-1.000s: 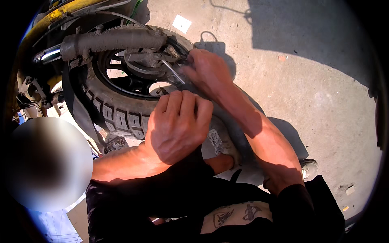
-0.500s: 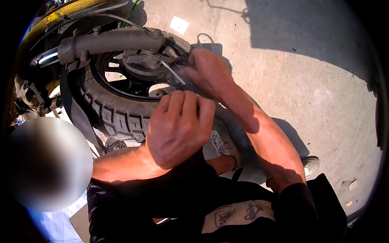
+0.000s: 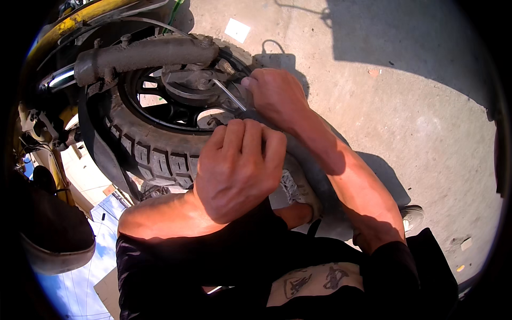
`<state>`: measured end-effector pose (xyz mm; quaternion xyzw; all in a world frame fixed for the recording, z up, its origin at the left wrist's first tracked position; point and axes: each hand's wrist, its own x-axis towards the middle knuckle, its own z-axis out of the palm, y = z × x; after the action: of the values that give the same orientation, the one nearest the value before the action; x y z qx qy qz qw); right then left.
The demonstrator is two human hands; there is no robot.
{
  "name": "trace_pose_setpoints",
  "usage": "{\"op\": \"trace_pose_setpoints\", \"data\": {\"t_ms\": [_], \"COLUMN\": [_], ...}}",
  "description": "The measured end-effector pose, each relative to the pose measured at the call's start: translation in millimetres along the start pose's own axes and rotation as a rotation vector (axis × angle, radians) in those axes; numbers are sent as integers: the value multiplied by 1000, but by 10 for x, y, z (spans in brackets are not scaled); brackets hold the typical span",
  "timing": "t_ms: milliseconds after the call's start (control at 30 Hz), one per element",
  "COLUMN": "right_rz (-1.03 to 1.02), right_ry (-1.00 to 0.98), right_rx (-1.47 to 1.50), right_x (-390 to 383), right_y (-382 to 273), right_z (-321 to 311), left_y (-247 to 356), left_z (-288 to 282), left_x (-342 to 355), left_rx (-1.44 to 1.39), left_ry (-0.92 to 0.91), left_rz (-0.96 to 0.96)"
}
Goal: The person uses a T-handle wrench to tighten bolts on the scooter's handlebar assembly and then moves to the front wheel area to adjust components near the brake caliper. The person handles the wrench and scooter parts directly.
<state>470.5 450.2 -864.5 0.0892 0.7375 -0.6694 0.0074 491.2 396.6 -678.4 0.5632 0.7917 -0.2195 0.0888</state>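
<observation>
A screwdriver [image 3: 230,95] slants across the wheel, its bright shaft reaching up to the dark brake drum [image 3: 192,85] at the hub. My left hand [image 3: 240,168] is closed around its dark handle, most of which is hidden by the fingers. Close to the far right side of the black rim, my right hand [image 3: 278,97] is curled, thumb toward the hub; what its fingers hold, if anything, is hidden. A small spring [image 3: 226,67] sits beside the drum, near that thumb. The knobby motorcycle tyre [image 3: 152,154] surrounds the rim.
A dirt-covered fork leg [image 3: 144,55] crosses above the wheel. Yellow frame parts [image 3: 74,21] lie at the upper left. A white square [image 3: 237,30] rests on the concrete floor [image 3: 384,117]. My shoe [image 3: 290,186] is below the tyre, behind my left hand.
My right hand's fingers have shifted slightly along the rim, with the thumb now more visible. The left hand and screwdriver hold nearly the same place.
</observation>
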Motion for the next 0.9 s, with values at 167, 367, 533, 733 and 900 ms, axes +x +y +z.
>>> {"op": "trace_pose_setpoints", "data": {"t_ms": [167, 367, 533, 733, 900], "right_rz": [20, 126, 9, 89, -3], "right_ry": [-2, -131, 33, -88, 92], "right_rx": [-88, -60, -91, -29, 18], "right_x": [-36, 9, -23, 11, -47], "right_y": [-78, -110, -63, -98, -49], "right_z": [-106, -126, -50, -105, -56], "left_y": [-7, -27, -30, -18, -22], "left_z": [-2, 24, 29, 3, 9], "left_x": [15, 3, 16, -6, 16], "left_rx": [20, 20, 25, -3, 15], "left_ry": [12, 34, 48, -1, 29], "left_rz": [13, 25, 35, 11, 22]}}
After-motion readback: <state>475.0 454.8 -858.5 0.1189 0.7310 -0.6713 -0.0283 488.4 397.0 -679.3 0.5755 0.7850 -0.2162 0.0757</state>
